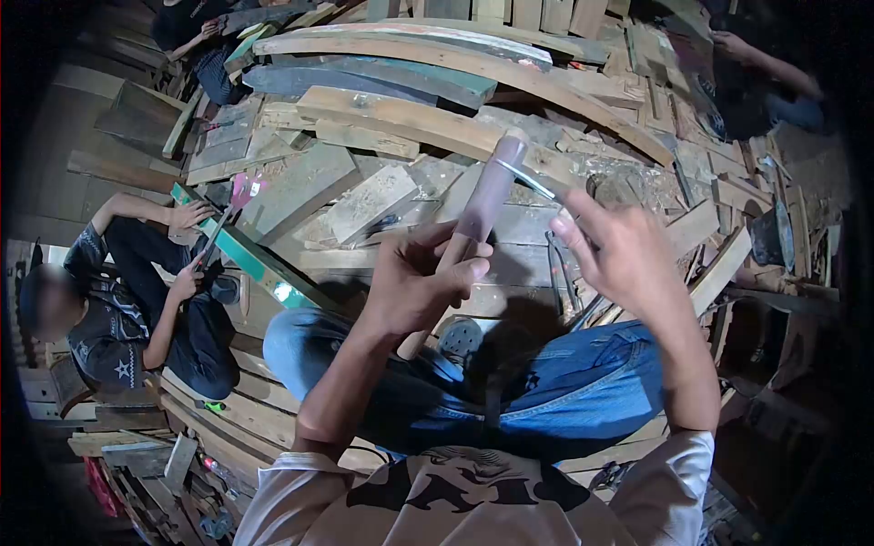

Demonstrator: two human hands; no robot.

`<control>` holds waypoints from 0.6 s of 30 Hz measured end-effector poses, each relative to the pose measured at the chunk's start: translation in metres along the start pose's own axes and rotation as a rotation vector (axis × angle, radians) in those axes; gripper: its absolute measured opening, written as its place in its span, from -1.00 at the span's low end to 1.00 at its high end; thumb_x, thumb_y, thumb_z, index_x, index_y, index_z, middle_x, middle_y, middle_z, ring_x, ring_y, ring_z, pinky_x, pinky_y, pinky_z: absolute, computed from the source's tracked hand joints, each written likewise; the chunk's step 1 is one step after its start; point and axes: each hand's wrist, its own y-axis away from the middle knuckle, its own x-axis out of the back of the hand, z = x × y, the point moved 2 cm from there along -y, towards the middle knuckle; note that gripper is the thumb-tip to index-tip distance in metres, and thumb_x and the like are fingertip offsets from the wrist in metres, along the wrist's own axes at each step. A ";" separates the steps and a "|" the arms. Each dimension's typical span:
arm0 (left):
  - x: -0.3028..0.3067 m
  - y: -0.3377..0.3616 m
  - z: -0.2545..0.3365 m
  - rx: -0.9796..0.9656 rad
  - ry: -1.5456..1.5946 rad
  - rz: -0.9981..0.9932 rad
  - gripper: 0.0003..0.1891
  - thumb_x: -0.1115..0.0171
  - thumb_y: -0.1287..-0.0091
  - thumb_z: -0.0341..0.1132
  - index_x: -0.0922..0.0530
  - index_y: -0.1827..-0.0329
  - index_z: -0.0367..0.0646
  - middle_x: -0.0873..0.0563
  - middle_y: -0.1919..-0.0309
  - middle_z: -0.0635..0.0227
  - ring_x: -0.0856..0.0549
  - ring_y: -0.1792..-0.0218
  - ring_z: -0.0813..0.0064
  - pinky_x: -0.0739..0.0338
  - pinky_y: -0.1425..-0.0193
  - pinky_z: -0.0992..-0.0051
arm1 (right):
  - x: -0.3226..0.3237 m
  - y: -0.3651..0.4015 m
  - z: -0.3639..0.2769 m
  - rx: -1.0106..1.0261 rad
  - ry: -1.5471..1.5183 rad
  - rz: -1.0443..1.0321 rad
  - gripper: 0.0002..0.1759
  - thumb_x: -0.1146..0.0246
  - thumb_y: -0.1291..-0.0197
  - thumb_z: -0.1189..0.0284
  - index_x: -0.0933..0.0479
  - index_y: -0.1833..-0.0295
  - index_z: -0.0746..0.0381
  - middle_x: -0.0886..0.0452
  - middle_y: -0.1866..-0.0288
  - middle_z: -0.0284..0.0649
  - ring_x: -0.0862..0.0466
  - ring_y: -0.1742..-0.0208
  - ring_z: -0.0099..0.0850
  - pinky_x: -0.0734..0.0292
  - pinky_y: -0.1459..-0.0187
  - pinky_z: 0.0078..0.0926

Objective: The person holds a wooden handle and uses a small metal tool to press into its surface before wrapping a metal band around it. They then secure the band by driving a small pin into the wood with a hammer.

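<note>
My left hand (414, 278) is closed around the lower part of a wooden club-like cylinder (487, 196), which has a smooth pinkish-purple body and a pale top end. It tilts up and away from me, and its narrower wooden end shows below my hand. My right hand (619, 246) is closed on a thin metal rod-like tool (530, 178). That tool's far end reaches across the cylinder near its top; whether it touches cannot be made out. Beneath my right hand, a dark plier-like tool (557, 273) with two long handles lies on the boards.
Long curved planks (473, 56) and a loose board (371, 202) lie ahead among wood chips. At left a seated person (127, 309) holds a tool over a green-painted plank (246, 253). Other people sit at far left (214, 55) and far right (774, 77). Scrap wood (164, 473) lies lower left.
</note>
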 end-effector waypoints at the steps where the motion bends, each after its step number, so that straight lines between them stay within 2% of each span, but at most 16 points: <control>1: -0.002 -0.001 0.002 -0.006 0.002 -0.001 -0.53 -0.43 -0.32 -0.40 -0.57 -0.26 -0.39 -0.79 0.17 0.34 -0.62 0.44 0.72 -0.54 0.40 0.61 | -0.003 0.003 -0.003 0.041 -0.012 -0.024 -0.67 -0.23 -0.40 0.20 -0.60 -0.10 0.17 -0.58 0.58 0.00 -0.65 0.48 0.05 -0.52 0.39 -0.05; 3: -0.003 0.001 0.003 -0.001 -0.021 -0.011 -0.54 -0.43 -0.33 -0.38 -0.58 -0.25 -0.39 -0.76 0.23 0.38 -0.61 0.44 0.73 -0.55 0.39 0.60 | -0.005 0.005 0.000 0.066 -0.021 -0.028 -0.66 -0.24 -0.39 0.20 -0.59 -0.13 0.17 -0.57 0.59 -0.01 -0.64 0.48 0.05 -0.51 0.38 -0.05; 5: -0.002 0.003 -0.002 -0.025 -0.003 -0.041 -0.55 -0.43 -0.34 -0.37 -0.59 -0.24 -0.39 -0.72 0.29 0.43 -0.60 0.44 0.74 -0.54 0.38 0.61 | 0.002 0.000 0.012 -0.043 0.079 0.123 -0.66 -0.25 -0.38 0.20 -0.60 -0.12 0.18 -0.56 0.60 0.00 -0.64 0.50 0.04 -0.51 0.37 -0.04; 7: -0.007 0.004 0.005 -0.026 -0.059 -0.013 -0.56 -0.43 -0.34 -0.35 -0.60 -0.22 -0.38 -0.70 0.33 0.46 -0.59 0.44 0.75 -0.53 0.39 0.62 | 0.006 0.002 0.007 -0.060 0.083 0.097 -0.67 -0.25 -0.39 0.20 -0.59 -0.12 0.17 -0.56 0.59 0.00 -0.63 0.51 0.03 -0.50 0.37 -0.04; 9: -0.009 0.002 0.008 -0.018 -0.061 -0.012 -0.56 -0.43 -0.35 -0.34 -0.60 -0.22 -0.38 -0.70 0.33 0.47 -0.58 0.45 0.75 -0.51 0.39 0.63 | -0.001 0.007 -0.003 0.057 0.023 0.021 -0.64 -0.16 -0.43 0.07 -0.56 -0.13 0.06 -0.56 0.66 -0.07 -0.67 0.54 -0.02 -0.55 0.46 -0.09; 11: -0.009 0.003 0.008 0.023 -0.079 -0.009 -0.57 -0.42 -0.36 -0.31 -0.61 -0.21 -0.37 -0.69 0.35 0.48 -0.56 0.47 0.75 -0.48 0.39 0.66 | -0.001 0.005 0.002 0.034 0.048 -0.003 -0.63 -0.15 -0.44 0.06 -0.56 -0.12 0.07 -0.57 0.63 -0.04 -0.68 0.52 -0.02 -0.56 0.46 -0.09; 13: -0.008 0.005 0.005 0.037 -0.101 -0.030 -0.56 -0.39 -0.39 -0.32 -0.58 -0.25 -0.38 -0.70 0.32 0.47 -0.56 0.44 0.75 -0.47 0.38 0.65 | 0.006 0.003 0.008 -0.048 0.088 0.078 -0.62 -0.15 -0.42 0.03 -0.55 -0.10 0.07 -0.59 0.60 -0.03 -0.69 0.50 -0.01 -0.58 0.43 -0.05; 15: -0.009 0.006 0.006 -0.003 -0.100 -0.065 -0.53 -0.34 -0.42 -0.32 -0.51 -0.31 -0.39 -0.70 0.29 0.46 -0.57 0.40 0.75 -0.49 0.37 0.64 | 0.001 0.005 0.000 0.056 0.064 0.048 -0.68 -0.16 -0.42 0.08 -0.55 -0.07 0.03 -0.60 0.61 -0.07 -0.69 0.52 -0.03 -0.56 0.46 -0.07; 16: -0.006 0.003 -0.001 -0.035 -0.134 -0.063 -0.51 -0.26 -0.49 -0.29 -0.45 -0.37 -0.40 -0.69 0.23 0.43 -0.57 0.38 0.73 -0.50 0.35 0.62 | 0.001 0.008 -0.007 0.063 0.051 -0.008 -0.70 -0.16 -0.42 0.09 -0.55 -0.07 0.03 -0.59 0.61 -0.07 -0.69 0.51 -0.02 -0.56 0.46 -0.06; 17: -0.006 0.004 -0.001 -0.041 -0.132 -0.066 -0.51 -0.26 -0.49 -0.29 -0.45 -0.37 -0.40 -0.69 0.23 0.43 -0.57 0.38 0.73 -0.50 0.35 0.62 | 0.001 0.010 -0.012 0.068 0.039 -0.062 -0.71 -0.17 -0.42 0.11 -0.55 -0.07 0.03 -0.59 0.62 -0.07 -0.69 0.51 -0.01 -0.56 0.46 -0.06; 18: -0.007 0.005 0.000 -0.023 -0.117 -0.063 -0.51 -0.22 -0.51 -0.26 -0.43 -0.38 -0.39 -0.68 0.22 0.42 -0.57 0.40 0.73 -0.51 0.36 0.62 | 0.003 0.009 -0.012 0.085 0.079 -0.036 -0.71 -0.17 -0.42 0.12 -0.54 -0.09 0.03 -0.58 0.64 -0.07 -0.68 0.52 0.00 -0.56 0.45 -0.03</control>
